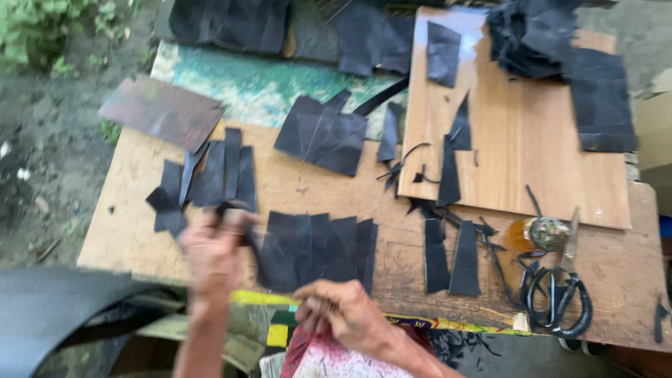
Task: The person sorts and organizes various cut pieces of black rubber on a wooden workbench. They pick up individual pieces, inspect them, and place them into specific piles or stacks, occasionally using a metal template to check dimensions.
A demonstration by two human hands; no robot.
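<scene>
A fanned stack of black cut pieces (315, 248) is laid on the wooden tabletop (126, 231), near its front edge. The left hand (213, 248) is blurred; its fingers are closed narrowly on the upper left corner of that stack, though the exact grip cannot be made out. The right hand (343, 311) is rested at the front edge of the tabletop, just below the stack, with fingers curled; whether anything is held in it cannot be told.

Further black pieces (210, 178) are spread to the left, and a larger folded black piece (323, 133) lies behind. Two narrow black strips (451, 259) lie to the right of the stack. A lighter wooden board (521, 140) is set on the right part of the tabletop, with a heap of black scraps (539, 35) at its far end, partly cut off by the top edge. Black-handled scissors (560, 287) lie at the right, beside a small amber bottle (535, 234). A strip of yellow patterned edging (448, 323) is seen along the front of the tabletop, its markings too blurred to be made out.
</scene>
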